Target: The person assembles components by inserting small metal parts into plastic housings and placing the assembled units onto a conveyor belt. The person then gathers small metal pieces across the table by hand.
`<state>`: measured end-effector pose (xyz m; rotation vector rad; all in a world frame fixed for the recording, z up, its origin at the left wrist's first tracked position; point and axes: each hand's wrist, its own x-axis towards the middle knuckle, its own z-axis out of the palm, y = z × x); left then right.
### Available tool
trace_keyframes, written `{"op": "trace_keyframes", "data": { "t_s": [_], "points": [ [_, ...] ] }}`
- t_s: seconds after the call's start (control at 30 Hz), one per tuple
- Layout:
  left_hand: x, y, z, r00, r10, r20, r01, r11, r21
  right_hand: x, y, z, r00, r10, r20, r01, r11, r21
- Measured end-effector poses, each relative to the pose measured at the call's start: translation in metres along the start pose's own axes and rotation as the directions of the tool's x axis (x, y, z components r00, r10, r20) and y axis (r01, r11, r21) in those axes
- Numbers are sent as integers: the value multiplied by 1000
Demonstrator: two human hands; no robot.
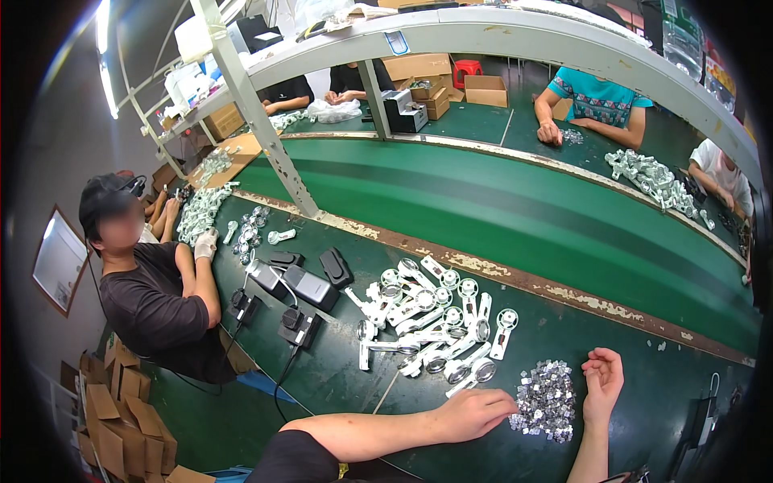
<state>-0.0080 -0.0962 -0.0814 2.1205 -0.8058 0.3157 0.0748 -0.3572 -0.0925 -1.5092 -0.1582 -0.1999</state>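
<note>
A heap of small, shiny, silvery square pieces (543, 401) lies on the dark green table between my hands. At its left edge, my left hand (480, 414) has its fingers pressed together, tips touching the outermost pieces; whatever they pinch is hidden. My right hand (603, 380) is raised beside the heap's upper right, fingers curled in toward the thumb. Anything between those fingers is too small to make out. Beyond my left hand spreads a pile of white handheld parts (435, 318), each with a round ring-like head and a short handle.
Black power adapters (312, 288) with cables stand left of the white parts. A co-worker (153, 282) sits at the left, one hand gloved. A green conveyor belt (483, 205) runs behind a worn ledge. Overhead spans a metal shelf frame (499, 36). Other people work across the belt.
</note>
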Motion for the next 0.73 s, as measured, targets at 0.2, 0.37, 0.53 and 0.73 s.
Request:
{"op": "trace_keyframes", "data": {
  "t_s": [0.2, 0.37, 0.53, 0.73],
  "points": [
    [-10, 11, 0, 999, -32, -11, 31, 999, -36, -12, -2, 2, 1000, 14, 1, -14, 1000, 3],
    [12, 8, -2, 998, -58, 37, 63, 987, -145, 1, 11, -25, 999, -37, -14, 38, 999, 28],
    [-26, 45, -129, 914, -382, 138, 123, -62, -990, 13, -53, -40, 964, -39, 264, -240, 311, 920],
    [-129, 30, -130, 691, -653, 310, 213, -227, -950, 7, -53, -27, 905, 335, 262, -378, 353, 856]
  ]
}}
